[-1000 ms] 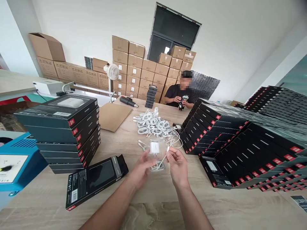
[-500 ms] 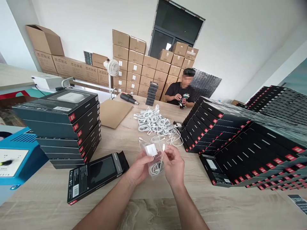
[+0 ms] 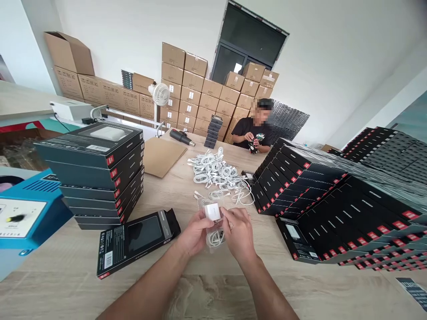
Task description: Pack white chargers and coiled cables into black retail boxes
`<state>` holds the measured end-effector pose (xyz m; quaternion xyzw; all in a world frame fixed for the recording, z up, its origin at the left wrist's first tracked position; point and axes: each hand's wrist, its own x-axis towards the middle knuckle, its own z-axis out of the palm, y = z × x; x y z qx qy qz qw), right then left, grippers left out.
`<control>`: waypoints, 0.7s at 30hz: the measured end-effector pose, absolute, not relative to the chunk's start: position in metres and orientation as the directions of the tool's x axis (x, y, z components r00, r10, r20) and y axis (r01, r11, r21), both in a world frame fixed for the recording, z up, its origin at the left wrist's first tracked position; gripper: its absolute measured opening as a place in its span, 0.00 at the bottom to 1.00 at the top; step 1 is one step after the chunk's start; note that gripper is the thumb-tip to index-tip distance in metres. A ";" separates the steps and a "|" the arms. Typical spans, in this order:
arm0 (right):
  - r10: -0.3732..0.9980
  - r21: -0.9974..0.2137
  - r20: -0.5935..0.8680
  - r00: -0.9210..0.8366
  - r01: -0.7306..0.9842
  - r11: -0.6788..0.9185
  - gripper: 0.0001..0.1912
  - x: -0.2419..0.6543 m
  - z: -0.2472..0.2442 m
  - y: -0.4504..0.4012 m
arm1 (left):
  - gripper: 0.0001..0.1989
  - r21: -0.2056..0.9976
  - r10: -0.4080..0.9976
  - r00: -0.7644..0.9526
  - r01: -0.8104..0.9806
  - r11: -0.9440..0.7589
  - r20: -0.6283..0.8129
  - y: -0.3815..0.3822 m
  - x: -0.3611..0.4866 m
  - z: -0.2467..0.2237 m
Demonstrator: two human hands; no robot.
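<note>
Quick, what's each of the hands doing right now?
Left hand: closed, holding the clear plastic tray with the blocky white charger.
Right hand: curled at the tray; what it holds can't be told.

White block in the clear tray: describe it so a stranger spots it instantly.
On the wood-topped table, find the tangled pile of white cables, then look nearer, to the left grip. It holds the clear tray, which carries a coiled cable and, beyond that, the white block. The block is solid and squarish, while its white neighbours are thin, looped cables.
</note>
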<state>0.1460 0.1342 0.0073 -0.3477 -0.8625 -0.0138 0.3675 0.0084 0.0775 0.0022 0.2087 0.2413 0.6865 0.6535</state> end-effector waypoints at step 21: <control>0.530 0.002 0.570 -0.627 0.646 0.763 0.20 0.158 0.010 0.124 | 0.19 0.639 0.998 -0.056 -0.768 -0.045 0.003 0.075 0.014 -0.002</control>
